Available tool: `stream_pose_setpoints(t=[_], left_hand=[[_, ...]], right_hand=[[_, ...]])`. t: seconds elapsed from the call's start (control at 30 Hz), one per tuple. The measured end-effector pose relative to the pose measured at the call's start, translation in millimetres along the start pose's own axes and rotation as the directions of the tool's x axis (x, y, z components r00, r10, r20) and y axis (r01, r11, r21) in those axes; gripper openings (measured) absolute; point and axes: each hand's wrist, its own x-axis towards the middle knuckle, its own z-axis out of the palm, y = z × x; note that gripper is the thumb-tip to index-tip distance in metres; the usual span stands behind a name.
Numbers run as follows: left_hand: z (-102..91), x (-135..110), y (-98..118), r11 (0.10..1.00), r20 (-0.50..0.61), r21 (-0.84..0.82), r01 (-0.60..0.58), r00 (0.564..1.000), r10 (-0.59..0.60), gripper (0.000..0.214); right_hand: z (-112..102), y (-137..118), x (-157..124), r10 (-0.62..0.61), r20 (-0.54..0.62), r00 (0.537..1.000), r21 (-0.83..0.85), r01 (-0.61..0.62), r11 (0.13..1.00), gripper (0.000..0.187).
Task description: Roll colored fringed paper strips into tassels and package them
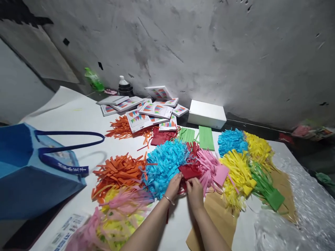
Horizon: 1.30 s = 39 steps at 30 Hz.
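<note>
The left hand (174,186) and the right hand (195,190) were close together above the white table (83,115), and each one pinched the near edge of the red fringed paper (190,171) with its fingertips. This paper lay between the blue fringe pile (163,164) and the pink fringe pile (209,167), touching both. A brown paper sheet (217,216) lay under the right wrist.
</note>
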Motion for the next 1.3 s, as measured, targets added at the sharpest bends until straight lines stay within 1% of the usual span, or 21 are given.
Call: stream_pose_setpoints(t=[0.1, 0.2, 0.37, 0.5, 0.57, 0.67, 0.9, 0.97, 1.07, 1.17, 1.23, 1.3], left_hand=[[-1.0, 2.5, -0.9, 0.997, 0.027, 0.009, -0.076, 0.997, 0.076, 0.054], [-0.9, 4.6, -0.3, 0.994, 0.041, 0.021, -0.105, 0.994, 0.105, 0.049], [-1.1, 7.9, 3.6, 0.989, 0.073, 0.008, -0.146, 0.987, 0.145, 0.040], [-0.7, 6.8, 8.3, 0.972, 0.120, 0.052, -0.229, 0.968, 0.221, 0.031], [-1.5, 5.7, 10.8, 0.965, 0.095, 0.092, -0.247, 0.966, 0.239, 0.030], [-3.6, 4.4, 13.2, 0.963, 0.038, 0.126, -0.238, 0.971, 0.235, 0.030], [-2.8, 3.0, 10.6, 0.967, -0.014, 0.123, -0.222, 0.974, 0.225, 0.029], [-2.3, 3.7, 9.9, 0.968, -0.034, 0.120, -0.219, 0.974, 0.225, 0.030], [-2.4, 4.8, 10.3, 0.970, -0.058, 0.109, -0.215, 0.973, 0.222, 0.032], [-1.8, 4.4, 11.6, 0.971, -0.036, 0.096, -0.218, 0.974, 0.223, 0.032], [-0.3, 3.2, 12.0, 0.971, -0.009, 0.087, -0.223, 0.974, 0.225, 0.030], [1.5, 1.8, 11.5, 0.971, 0.010, 0.076, -0.225, 0.974, 0.225, 0.028]], right_hand=[[-3.6, 5.5, 5.0, 0.026, 0.021, 0.999, 0.057, -0.027, 0.998, 0.029], [-7.6, 8.3, 9.7, 0.025, 0.054, 0.998, 0.122, -0.031, 0.992, 0.030], [-11.7, 8.6, 7.4, 0.056, 0.016, 0.998, 0.174, -0.058, 0.983, 0.029], [-10.2, 10.0, 4.9, 0.061, 0.030, 0.998, 0.216, -0.066, 0.974, 0.028], [-9.9, 11.8, 5.7, 0.062, 0.038, 0.997, 0.236, -0.069, 0.969, 0.027], [-11.9, 13.7, 7.7, 0.072, 0.024, 0.997, 0.253, -0.076, 0.965, 0.026], [-20.1, 7.3, 5.7, 0.095, -0.013, 0.995, 0.268, -0.088, 0.959, 0.024], [-22.6, 5.7, 3.7, 0.108, -0.046, 0.993, 0.273, -0.092, 0.958, 0.024], [-26.4, 6.2, 1.1, 0.177, -0.135, 0.975, 0.297, -0.131, 0.946, 0.026], [-28.1, 8.1, -1.1, 0.222, -0.172, 0.960, 0.276, -0.169, 0.946, 0.026], [-27.0, 9.2, -3.1, 0.174, -0.195, 0.965, 0.192, -0.137, 0.972, 0.027], [-24.1, 10.8, -5.6, 0.048, -0.225, 0.973, 0.074, -0.032, 0.997, 0.030]])
